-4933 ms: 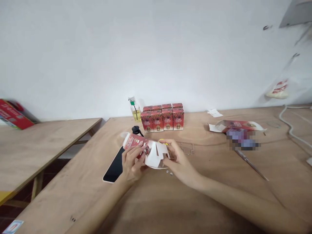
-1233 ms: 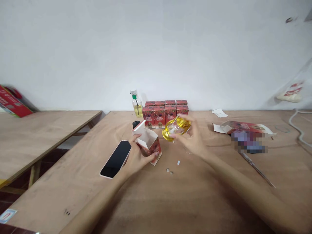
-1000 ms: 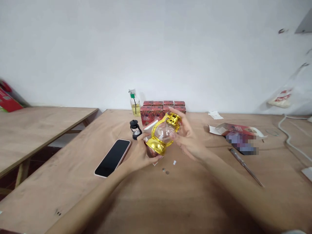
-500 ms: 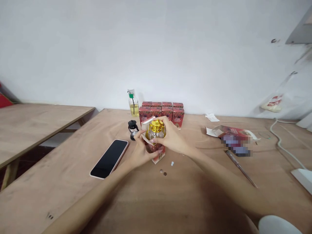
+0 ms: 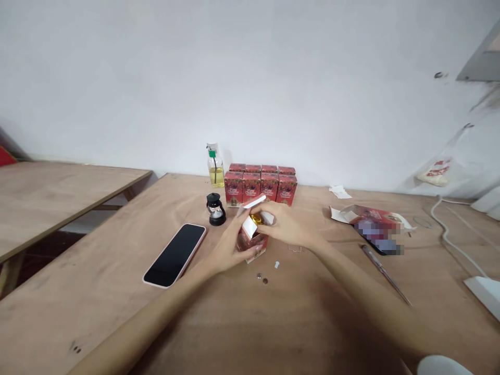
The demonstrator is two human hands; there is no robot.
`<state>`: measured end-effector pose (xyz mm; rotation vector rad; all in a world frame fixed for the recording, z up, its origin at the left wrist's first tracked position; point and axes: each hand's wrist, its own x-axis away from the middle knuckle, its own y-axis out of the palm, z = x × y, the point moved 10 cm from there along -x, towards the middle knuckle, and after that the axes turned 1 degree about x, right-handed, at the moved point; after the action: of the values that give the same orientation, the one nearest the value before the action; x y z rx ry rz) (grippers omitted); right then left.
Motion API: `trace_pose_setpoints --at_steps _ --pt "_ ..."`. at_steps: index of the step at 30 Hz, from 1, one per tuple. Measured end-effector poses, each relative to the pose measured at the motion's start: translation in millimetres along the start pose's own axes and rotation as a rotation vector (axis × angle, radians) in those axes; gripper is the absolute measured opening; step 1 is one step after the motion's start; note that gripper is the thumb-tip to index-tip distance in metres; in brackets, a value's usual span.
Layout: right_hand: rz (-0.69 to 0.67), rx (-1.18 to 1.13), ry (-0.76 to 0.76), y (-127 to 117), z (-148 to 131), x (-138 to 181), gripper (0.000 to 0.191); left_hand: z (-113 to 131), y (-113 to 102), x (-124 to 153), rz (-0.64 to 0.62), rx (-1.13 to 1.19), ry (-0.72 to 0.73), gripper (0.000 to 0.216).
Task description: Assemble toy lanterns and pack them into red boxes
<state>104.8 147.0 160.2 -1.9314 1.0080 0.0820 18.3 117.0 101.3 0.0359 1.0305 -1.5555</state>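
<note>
A small red printed box [image 5: 253, 241] stands on the table with its flaps up. My left hand [image 5: 228, 247] is wrapped round its left side and front. Inside the box sits a gold lantern [image 5: 257, 219], of which only a bit of the top shows. My right hand [image 5: 283, 224] is curled over the opening, fingers closed at the lantern's top; the exact contact is partly hidden. A black lantern [image 5: 216, 209] stands upright to the left, apart from my hands. In front of the box lie two small round discs [image 5: 262, 278] and a white tab [image 5: 277, 264].
Red closed boxes [image 5: 260, 186] stand in two rows behind. A bottle of yellow liquid [image 5: 216, 169] is beside them. A phone [image 5: 174, 255] lies left. On the right are a flattened box [image 5: 375, 214], another phone [image 5: 380, 240], a screwdriver [image 5: 385, 273] and a cable [image 5: 449, 237].
The gold lantern has gone down into the red box, from standing well above the rim to mostly hidden. My left fingers have shifted to the box's side near the raised flap.
</note>
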Motion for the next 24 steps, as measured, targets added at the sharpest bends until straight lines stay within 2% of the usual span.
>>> trace_pose_setpoints --at_steps 3,6,8,10,13,16,18,21,24 --pt "0.187 -0.321 -0.024 -17 10 6 0.018 -1 -2 -2 -0.008 -0.011 -0.016 0.079" --pt "0.316 -0.672 0.094 -19 41 6 0.029 -4 -3 -4 -0.029 -0.01 -0.035 0.077" --pt "0.296 -0.744 0.19 -8 58 1 0.047 -7 -1 -6 -0.057 0.009 -0.054 0.079" --pt "0.237 -0.72 0.264 3 67 -6 0.064 -10 1 -7 -0.083 0.034 -0.072 0.081" --pt "0.121 -0.688 0.221 13 58 -14 0.071 -11 0 -10 -0.08 0.047 -0.078 0.084" --pt "-0.027 -0.768 0.062 19 30 -14 0.062 -9 -1 -12 -0.085 0.058 -0.067 0.075" --pt "-0.053 -0.802 0.006 18 19 -9 0.048 -8 -2 -11 -0.087 0.08 -0.054 0.066" --pt "0.002 -0.618 -0.078 12 14 -4 0.026 -13 -4 -6 -0.041 0.048 -0.03 0.054" --pt "0.086 -0.375 -0.184 8 12 0 0.018 -24 -9 7 0.123 0.11 -0.028 0.05"
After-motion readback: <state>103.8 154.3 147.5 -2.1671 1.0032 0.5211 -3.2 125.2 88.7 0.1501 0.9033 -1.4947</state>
